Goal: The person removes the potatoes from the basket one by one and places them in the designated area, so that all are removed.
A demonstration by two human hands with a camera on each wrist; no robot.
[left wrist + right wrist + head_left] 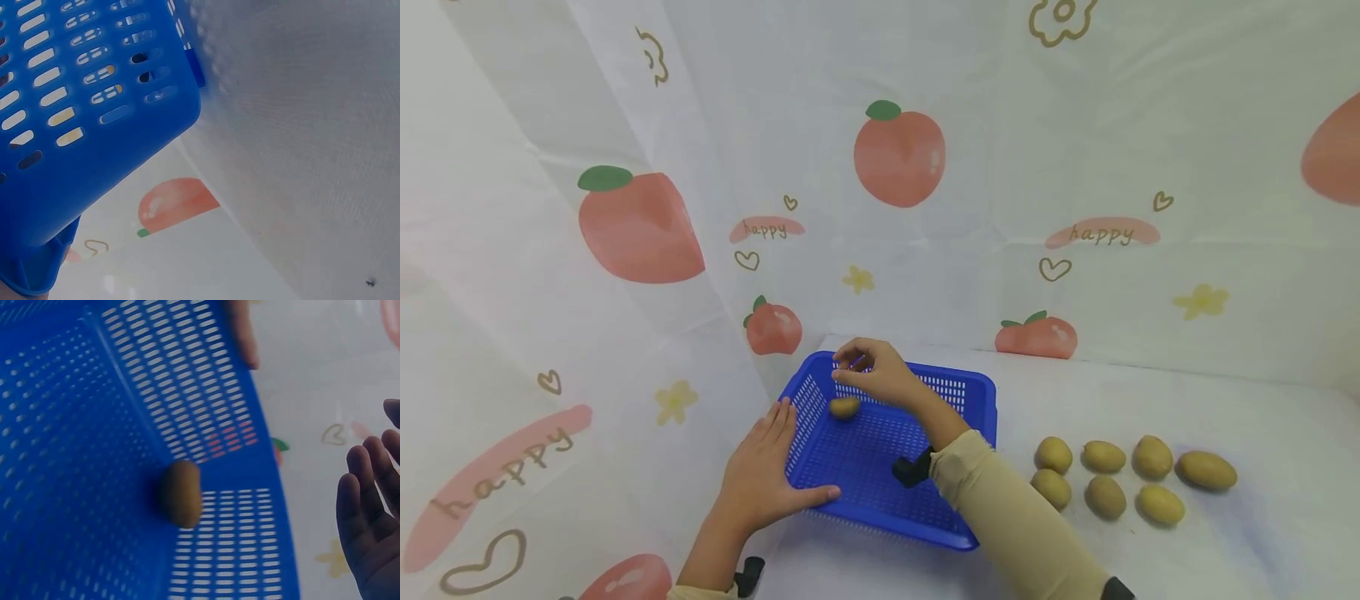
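A blue plastic basket (880, 467) with slotted walls stands on the table, and a single potato (845, 407) lies inside by its far left corner. My left hand (763, 479) rests on the basket's near left corner, fingers straight along the left rim and thumb over the front rim. Above the far left part of the basket is my right hand (880, 375), its fingers loosely bent with nothing between them. The right wrist view shows the same potato (182, 494) against the basket wall, apart from the right hand (375, 519).
To the right of the basket, several potatoes (1105, 496) lie in two rough rows on the white tabletop (1262, 433). A white cloth (970, 208) printed with fruit and "happy" hangs behind the basket and along the left.
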